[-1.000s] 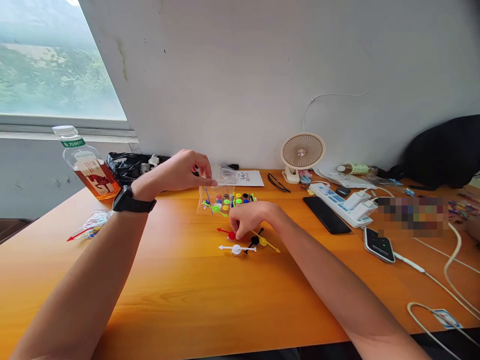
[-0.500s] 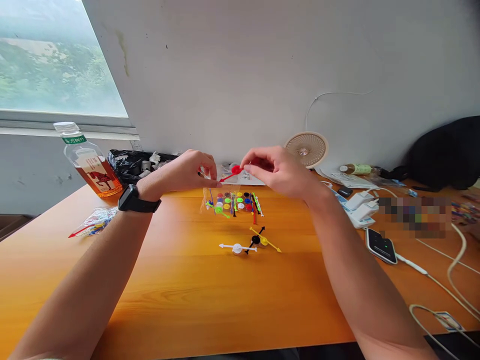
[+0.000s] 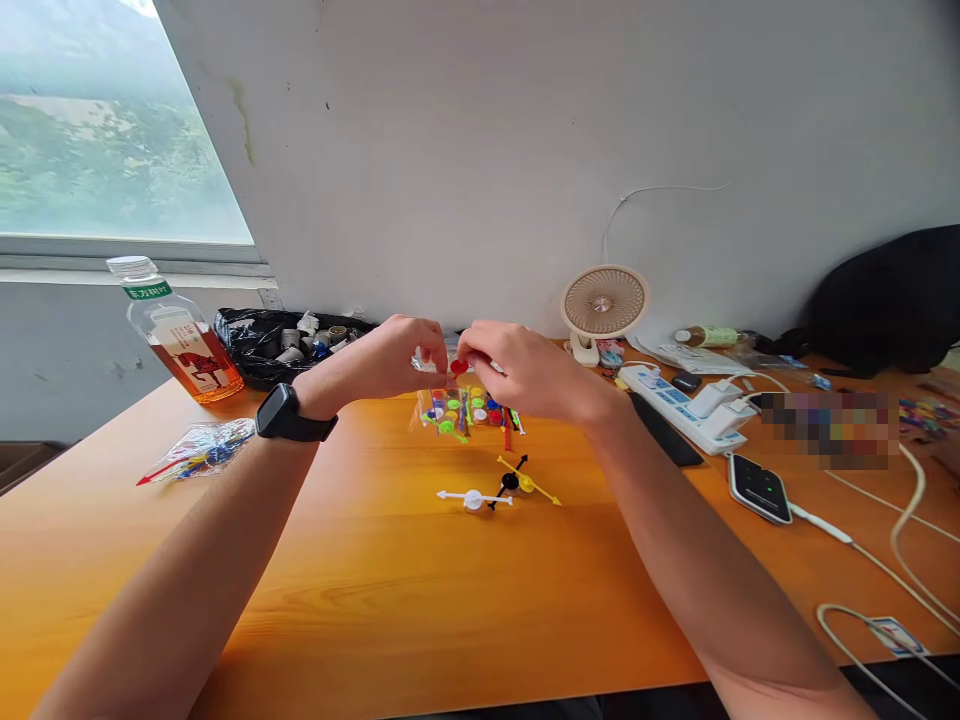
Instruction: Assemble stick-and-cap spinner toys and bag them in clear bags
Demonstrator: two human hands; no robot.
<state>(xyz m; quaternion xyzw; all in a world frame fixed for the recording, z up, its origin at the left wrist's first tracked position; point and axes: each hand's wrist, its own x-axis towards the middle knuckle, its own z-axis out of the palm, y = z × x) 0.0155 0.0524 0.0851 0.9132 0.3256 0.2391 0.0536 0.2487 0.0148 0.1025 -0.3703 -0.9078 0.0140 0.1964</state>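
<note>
My right hand (image 3: 517,368) is closed in a pinch on a red arrow spinner (image 3: 459,367), held above the table. Its round middle shows between my hands, while most of the arrow is hidden by fingers. Close against it, my left hand (image 3: 401,355) has thumb and forefinger pinched together; what they hold is too small to make out. Under my hands lie several coloured discs and arrows (image 3: 453,405), partly on clear plastic. Nearer to me rest a white arrow spinner (image 3: 473,499), a black one (image 3: 510,482) and a yellow one (image 3: 527,484), the latter two overlapping.
A drink bottle (image 3: 187,340) and a clear bag of arrows (image 3: 196,452) are at left, near a black plastic bag (image 3: 251,340). A small fan (image 3: 604,302) stands at the back. Right are a power strip (image 3: 675,405), a white-edged device (image 3: 759,488) and cables.
My hands have come closer together and slightly lower. The red arrow spinner has moved left and down with my right hand, and its arrow is now mostly covered.
</note>
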